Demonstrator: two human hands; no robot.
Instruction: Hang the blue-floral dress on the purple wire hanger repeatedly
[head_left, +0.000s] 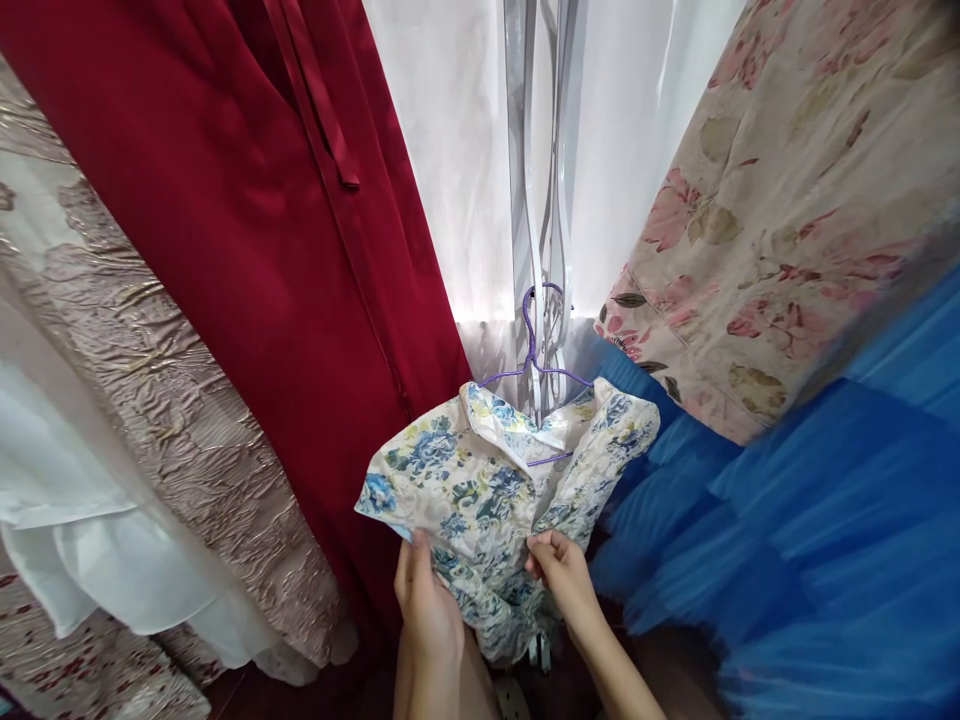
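And here we are, both hands on the floral garment (480,490), low in the middle of the view, pale with blue blooms and touches of yellow and green. The left hand (435,610) has it by the side edge, just under the sleeve opening, thumb on the near face and fingers curled close behind. Over on the other side, the right hand (559,570) is clamped on the front opening, a neat pinch with the fingertips gathered at the cloth's edge (what its lower fingers are doing under there, I cannot tell).

Up top, the purple hanger (532,355) carries the garment by the shoulders, its hook looped up beside the slim white bars (563,230). The collar falls open, and the hanger's lower rod shows through the neck. Below the hands, the lower part of the garment bunches into folds.

What a backdrop! A deep red garment (300,330) sweeps down on the left, its narrow ribbon (339,155) dangling; beyond it come a crinkled pinkish cloth (172,350) and a white ruffled cloth (112,540). Bright white cloth (450,150) hangs behind the bars. On the right, a pink-flowered cloth (787,230) hangs above a great spread of blue netting (787,540), part of it blurred.
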